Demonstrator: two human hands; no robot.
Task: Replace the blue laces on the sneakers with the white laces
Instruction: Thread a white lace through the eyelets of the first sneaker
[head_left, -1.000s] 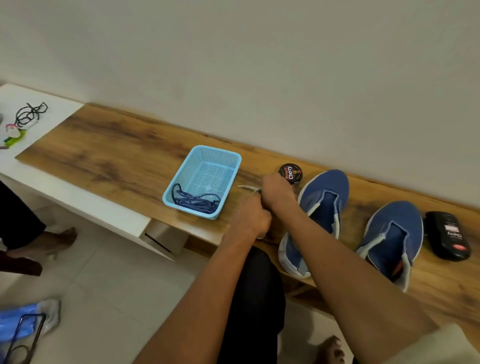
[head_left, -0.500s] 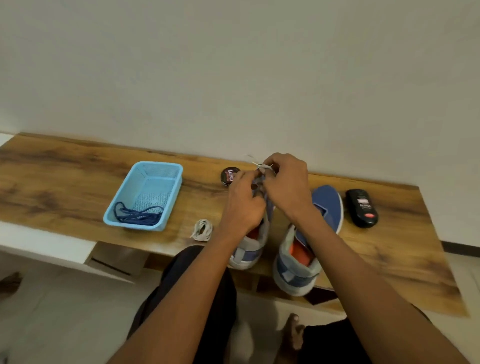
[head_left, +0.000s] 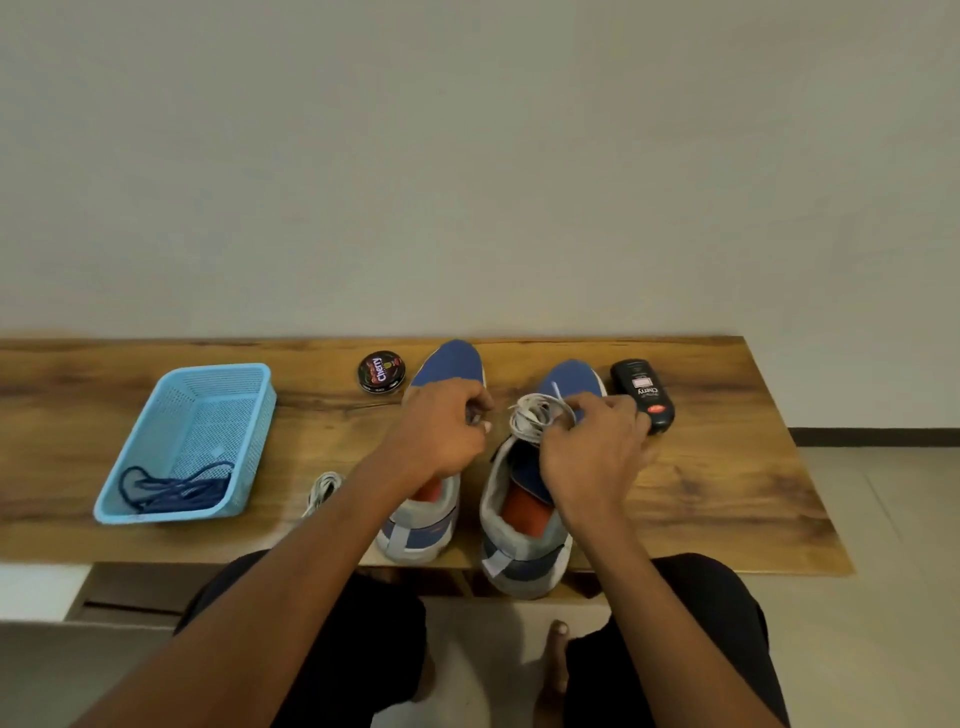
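Right hand grasps a bundled white lace over the right sneaker; left hand is curled, contents unclear. Blue laces lie in the basket at 9 o'clock. Step: lacing; next, probably free an end and find the first eyelet.

The brown wooden surface has open room at its right end. On the left, a light blue plastic basket stands in the way. A round black tin and a black bottle sit at the back.

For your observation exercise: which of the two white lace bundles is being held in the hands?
The white lace bundle above the right sneaker, pinched by the right hand; the other bundle lies untouched beside the basket.
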